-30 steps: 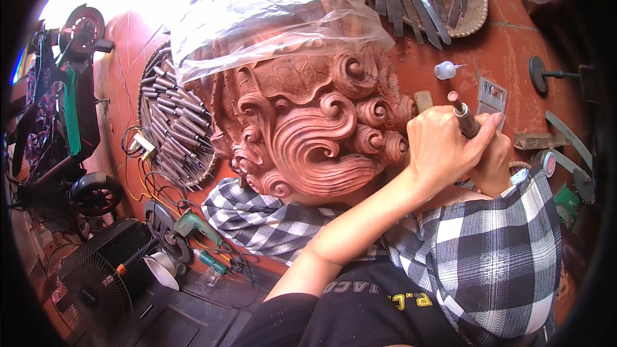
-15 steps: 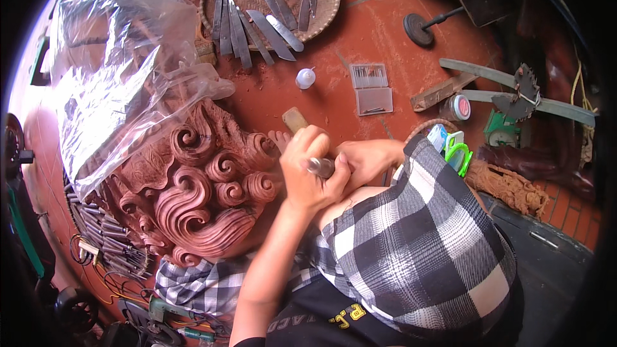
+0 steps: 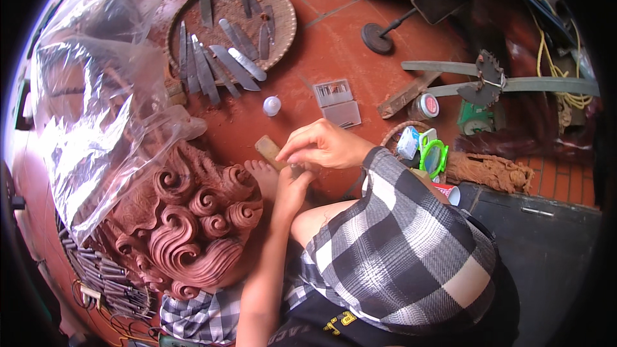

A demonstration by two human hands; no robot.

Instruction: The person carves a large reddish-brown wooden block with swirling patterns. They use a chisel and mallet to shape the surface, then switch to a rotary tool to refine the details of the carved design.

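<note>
Head | right hand now shifted above left hand | both hands part-curled; can't tell what's held

The right hand is drawn out from behind the left hand and held above it, fingers bent. The tool handle, earlier plainly shown, is mostly hidden. A red-and-white cup is newly revealed near the black panel's upper left corner.

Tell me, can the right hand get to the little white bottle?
Probably yes: the right hand is close to the white bottle, and nothing seems to stand between them.
</note>
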